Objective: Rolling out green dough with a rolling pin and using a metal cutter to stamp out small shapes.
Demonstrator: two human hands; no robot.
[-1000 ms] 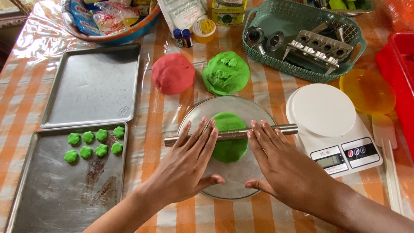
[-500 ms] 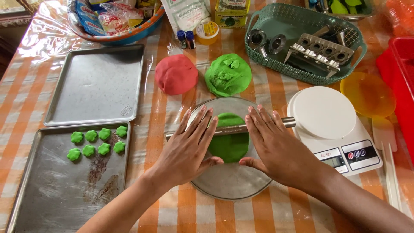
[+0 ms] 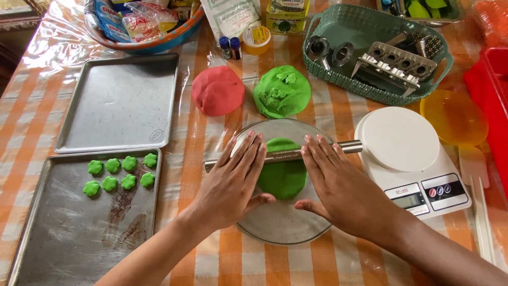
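Observation:
My left hand and my right hand lie flat, fingers together, on a thin metal rolling pin. The pin rests across a flattened green dough sheet on a round glass plate. Both palms press down on the pin, one on each side of the dough. Behind the plate sit a red dough ball and a green dough lump.
A baking tray at the left holds several small green flower-shaped pieces. Another tray lies behind it. A white kitchen scale stands at the right, a green basket with metal moulds behind, a yellow lid and red box far right.
Both hands have slid forward, away from me, rolling the pin across the green dough toward the far edge of the plate.

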